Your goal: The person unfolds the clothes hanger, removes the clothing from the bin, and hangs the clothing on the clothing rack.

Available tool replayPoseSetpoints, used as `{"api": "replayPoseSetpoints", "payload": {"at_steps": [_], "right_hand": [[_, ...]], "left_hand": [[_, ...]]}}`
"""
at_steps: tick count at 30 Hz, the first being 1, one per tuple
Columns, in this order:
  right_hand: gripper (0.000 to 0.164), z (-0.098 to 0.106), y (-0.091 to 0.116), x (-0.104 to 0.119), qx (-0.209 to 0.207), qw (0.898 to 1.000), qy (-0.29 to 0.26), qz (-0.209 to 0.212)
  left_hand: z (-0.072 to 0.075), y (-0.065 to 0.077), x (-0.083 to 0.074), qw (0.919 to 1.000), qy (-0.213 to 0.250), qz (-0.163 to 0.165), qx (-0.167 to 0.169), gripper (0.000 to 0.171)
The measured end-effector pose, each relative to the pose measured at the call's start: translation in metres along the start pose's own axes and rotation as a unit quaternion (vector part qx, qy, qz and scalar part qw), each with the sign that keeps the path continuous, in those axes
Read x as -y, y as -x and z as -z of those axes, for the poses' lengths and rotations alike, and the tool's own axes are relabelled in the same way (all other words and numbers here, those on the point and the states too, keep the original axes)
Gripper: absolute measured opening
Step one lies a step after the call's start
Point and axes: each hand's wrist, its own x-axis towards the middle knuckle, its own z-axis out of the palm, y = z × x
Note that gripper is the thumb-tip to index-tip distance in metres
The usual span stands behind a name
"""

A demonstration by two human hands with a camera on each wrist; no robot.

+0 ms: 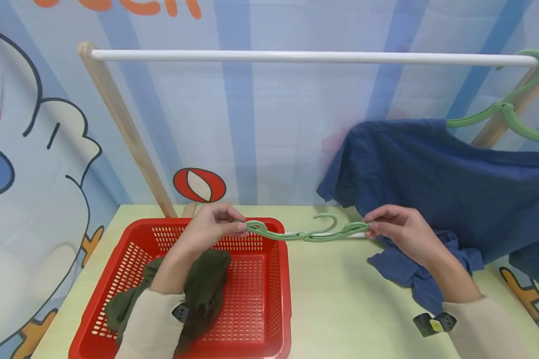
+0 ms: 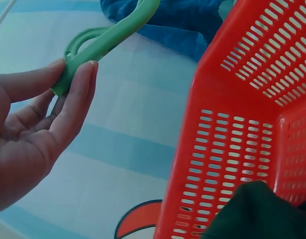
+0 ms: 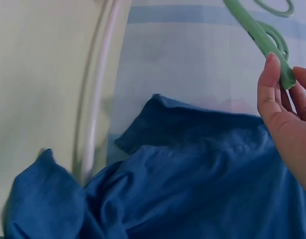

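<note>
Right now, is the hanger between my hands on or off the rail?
The hanger is off: left hand and right hand pinch its ends, and the head view shows its hook well below the rail.

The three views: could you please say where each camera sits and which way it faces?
Head: worn on the head, facing forward and down at the held hanger; left hand, right hand, sleeves show.
Left wrist: worn there, facing one hanger end and red basket; left hand shows.
Right wrist: worn there, facing the other end and blue garment; right hand shows.
Both wrist views show the held hanger.
</note>
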Motion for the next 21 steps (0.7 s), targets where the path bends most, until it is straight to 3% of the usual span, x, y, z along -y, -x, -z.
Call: {"api": "replayPoseSetpoints", "payload": {"at_steps": [8, 12, 16, 21], "right_hand": [[0.023, -0.001, 0.006, -0.019, 0.018, 0.999, 0.03, -0.028], [0.024, -0.007, 0.006, -0.028, 0.019, 0.999, 0.022, -0.028], [0.016, -0.013, 0.005, -0.038, 0.029, 0.999, -0.034, -0.015], [0.019, -0.023, 0.004, -0.043, 0.022, 0.998, -0.045, -0.036]], "left_hand": [[0.004, 0.002, 0.011, 0.9944, 0.103, 0.012, -0.02, 0.015], [0.003, 0.003, 0.015, 0.9921, 0.124, 0.008, -0.018, 0.014], [-0.001, 0.001, 0.018, 0.9893, 0.144, 0.018, -0.017, 0.012], [-0.005, 0.0, 0.025, 0.9884, 0.145, 0.039, -0.02, 0.011]]}}
